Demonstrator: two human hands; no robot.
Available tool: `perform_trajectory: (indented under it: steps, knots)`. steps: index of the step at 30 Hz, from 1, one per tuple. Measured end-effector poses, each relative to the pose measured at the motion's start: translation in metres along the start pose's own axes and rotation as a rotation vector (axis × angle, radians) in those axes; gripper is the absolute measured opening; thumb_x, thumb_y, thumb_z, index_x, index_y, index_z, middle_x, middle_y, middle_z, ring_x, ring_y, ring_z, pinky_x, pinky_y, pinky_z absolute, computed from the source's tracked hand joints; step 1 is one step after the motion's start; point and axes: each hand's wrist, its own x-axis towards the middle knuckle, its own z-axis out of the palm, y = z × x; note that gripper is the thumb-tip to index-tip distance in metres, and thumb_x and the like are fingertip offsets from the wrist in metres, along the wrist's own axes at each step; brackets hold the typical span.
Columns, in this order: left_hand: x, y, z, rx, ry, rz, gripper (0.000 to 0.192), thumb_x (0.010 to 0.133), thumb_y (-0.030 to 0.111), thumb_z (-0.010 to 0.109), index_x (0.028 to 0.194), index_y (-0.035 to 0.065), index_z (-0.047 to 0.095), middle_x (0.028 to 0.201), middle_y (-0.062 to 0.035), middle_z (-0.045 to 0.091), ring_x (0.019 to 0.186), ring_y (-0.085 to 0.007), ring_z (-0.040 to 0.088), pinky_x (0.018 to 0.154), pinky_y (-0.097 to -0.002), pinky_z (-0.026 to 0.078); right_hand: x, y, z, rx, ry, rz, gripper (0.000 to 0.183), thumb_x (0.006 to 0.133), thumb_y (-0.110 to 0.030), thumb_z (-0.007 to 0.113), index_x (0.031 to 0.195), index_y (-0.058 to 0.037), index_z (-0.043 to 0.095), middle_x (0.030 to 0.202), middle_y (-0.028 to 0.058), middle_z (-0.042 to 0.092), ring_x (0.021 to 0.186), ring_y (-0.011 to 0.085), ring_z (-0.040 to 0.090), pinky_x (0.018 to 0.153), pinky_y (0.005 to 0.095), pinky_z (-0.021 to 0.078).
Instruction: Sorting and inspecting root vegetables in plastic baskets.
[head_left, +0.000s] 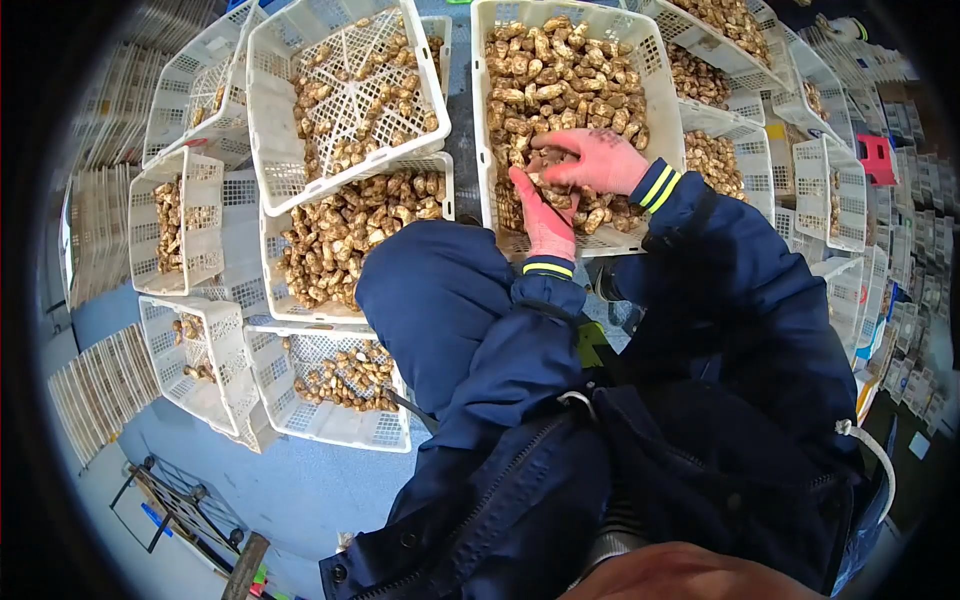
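Note:
A white perforated plastic crate (664, 112) in front of me holds a deep pile of stubby brown-and-cream mushrooms (559, 71). My left hand (546, 219), in a pink glove, is cupped around a few of them at the crate's near side. Close above it, my right hand (600, 159), gloved likewise, curves its thumb and fingers around mushrooms. The two hands nearly meet, and the fingertips are partly hidden among the pieces.
Left of my knee, a crate with scattered mushrooms (349, 60) rests tilted on a fuller crate (274, 289). More crates (739, 142) stand at right. A low crate (337, 431) lies on the blue floor (315, 487) at left. Behind it is a wheeled metal cart (187, 499).

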Motion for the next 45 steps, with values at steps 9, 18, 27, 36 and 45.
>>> perform_trajectory:
  steps: [9, 18, 27, 36, 45]
  knots:
    - [0.005, -0.005, -0.013, -0.133, 0.244, 0.228, 0.032, 0.085, 0.045, 0.048, 0.09, 0.0134, 0.049, 0.09, 0.0002, 0.056, 0.083, -0.0156, 0.052, 0.072, -0.0319, 0.04, 0.071, 0.047, 0.06, -0.484, -0.018, -0.022, 0.051, 0.078, -0.036, 0.054, 0.124, -0.0163, 0.045, 0.105, 0.0114, 0.06, 0.096, 0.0258, 0.058, 0.081, 0.0331, 0.0442]
    - [-0.002, 0.003, -0.011, 0.026, 0.19, 0.104, 0.034, 0.086, 0.041, 0.045, 0.109, 0.0165, 0.049, 0.107, 0.0002, 0.052, 0.095, -0.0157, 0.048, 0.078, -0.0342, 0.039, 0.027, 0.044, 0.003, 0.964, -0.06, 0.053, 0.047, 0.075, -0.002, 0.056, 0.122, -0.0019, 0.048, 0.11, 0.0049, 0.056, 0.085, 0.0097, 0.051, 0.079, 0.0218, 0.0387]
    - [0.007, -0.014, -0.011, 0.203, -0.023, 0.006, 0.031, 0.086, 0.031, 0.05, 0.112, 0.0144, 0.049, 0.103, -0.0043, 0.057, 0.094, -0.0206, 0.055, 0.074, -0.0366, 0.048, -0.015, 0.047, 0.002, 0.374, -0.176, 0.17, 0.051, 0.076, -0.02, 0.054, 0.124, -0.0035, 0.044, 0.103, 0.0114, 0.055, 0.094, 0.0163, 0.05, 0.085, 0.0279, 0.0401]
    - [0.003, -0.012, -0.015, 0.098, -0.231, -0.156, 0.055, 0.085, 0.052, 0.04, 0.12, 0.0102, 0.041, 0.117, -0.0094, 0.046, 0.1, -0.0228, 0.05, 0.081, -0.036, 0.042, 0.0, 0.09, 0.043, -0.101, -0.035, -0.193, 0.048, 0.075, -0.03, 0.062, 0.118, -0.0125, 0.051, 0.108, 0.0146, 0.054, 0.101, 0.028, 0.051, 0.088, 0.0357, 0.0403]
    - [-0.004, -0.008, 0.005, 0.074, -0.264, -0.294, 0.068, 0.082, 0.059, 0.042, 0.128, 0.0104, 0.033, 0.128, -0.0143, 0.039, 0.117, -0.0306, 0.04, 0.094, -0.0453, 0.035, -0.018, 0.063, -0.002, 0.379, 0.026, 0.175, 0.043, 0.072, -0.027, 0.064, 0.112, -0.0138, 0.058, 0.08, 0.0058, 0.063, 0.072, 0.0126, 0.057, 0.068, 0.0253, 0.0451]
